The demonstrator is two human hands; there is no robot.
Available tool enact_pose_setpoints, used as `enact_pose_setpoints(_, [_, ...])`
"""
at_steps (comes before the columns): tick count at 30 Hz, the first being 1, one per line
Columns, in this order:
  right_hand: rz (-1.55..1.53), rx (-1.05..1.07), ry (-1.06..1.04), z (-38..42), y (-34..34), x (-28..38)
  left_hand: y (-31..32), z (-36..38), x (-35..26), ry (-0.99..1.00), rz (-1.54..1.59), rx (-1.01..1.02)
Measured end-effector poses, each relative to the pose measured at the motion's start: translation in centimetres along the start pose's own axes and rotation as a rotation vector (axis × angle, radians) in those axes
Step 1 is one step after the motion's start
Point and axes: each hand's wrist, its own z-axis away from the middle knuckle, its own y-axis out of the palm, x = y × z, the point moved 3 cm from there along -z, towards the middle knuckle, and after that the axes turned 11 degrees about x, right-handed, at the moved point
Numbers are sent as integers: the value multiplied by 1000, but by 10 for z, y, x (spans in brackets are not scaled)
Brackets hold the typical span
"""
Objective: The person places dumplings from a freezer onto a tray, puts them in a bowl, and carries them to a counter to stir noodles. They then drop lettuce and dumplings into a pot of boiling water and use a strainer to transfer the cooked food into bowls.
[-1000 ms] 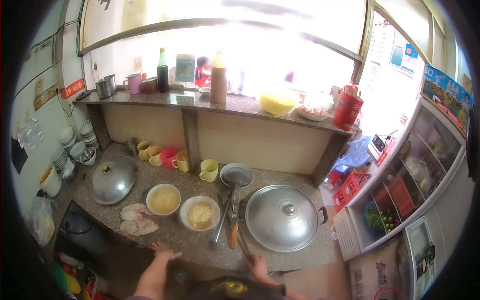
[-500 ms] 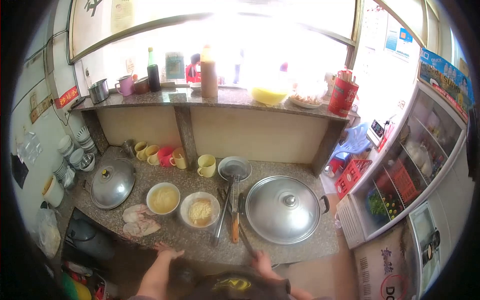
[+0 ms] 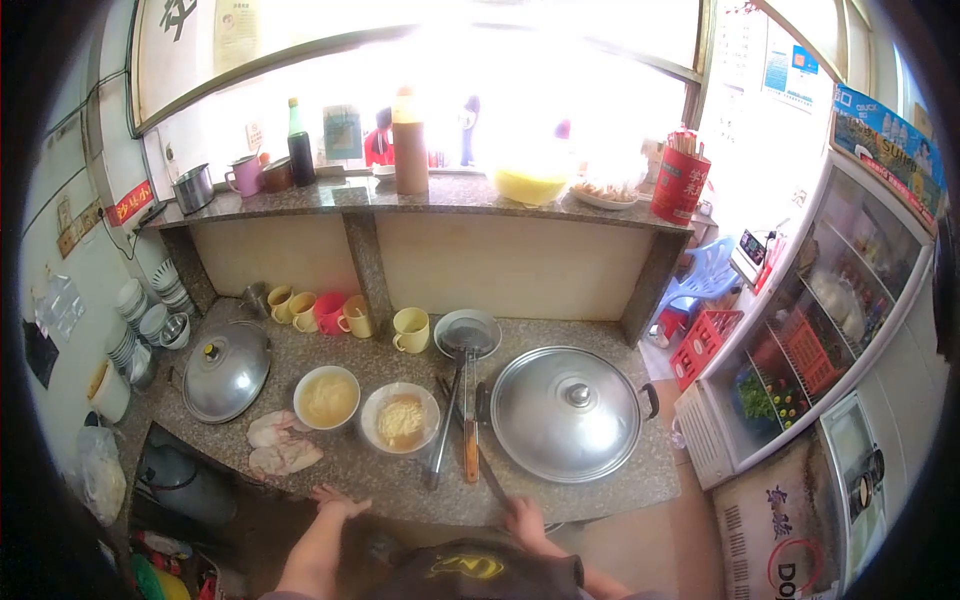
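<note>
My left hand (image 3: 340, 502) rests at the counter's front edge, fingers spread, holding nothing. My right hand (image 3: 524, 520) is at the same edge further right, its fingers curled round the near end of a long dark stick (image 3: 491, 480). Between the hands and the wall stand a bowl of noodles (image 3: 402, 420) and a bowl of pale broth (image 3: 327, 398). A cloth (image 3: 284, 445) lies crumpled left of them. Beside the stick are a wooden-handled tool (image 3: 471, 450) and a long-handled strainer (image 3: 462, 337), its head over a metal bowl (image 3: 482, 322).
A large lidded wok (image 3: 566, 425) stands on the right of the counter (image 3: 600, 495), a smaller lid (image 3: 228, 372) on the left. Mugs (image 3: 411, 330) line the back. Stacked bowls (image 3: 130, 300) are far left. A shelf (image 3: 450, 197) holds bottles; a glass-door fridge (image 3: 815, 320) stands right.
The view has shifted slightly. Both hands stay in nearly the same places, and the things on the counter have not moved.
</note>
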Motion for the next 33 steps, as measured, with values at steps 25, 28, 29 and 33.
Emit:
enact_pose_setpoints(25, [-48, 30, -13, 3, -2, 0, 11, -11, 8, -43, 180, -104])
enact_pose_setpoints(28, [-23, 38, -2, 3, -4, 0, 16, -28, 10, -36, 125, -135])
enact_pose_setpoints(29, [-25, 35, -2, 3, -5, 1, 15, -32, 10, -36, 108, -148])
enact_pose_setpoints(33, [-31, 14, -17, 4, -7, 4, 14, -11, 9, -7, 275, -170])
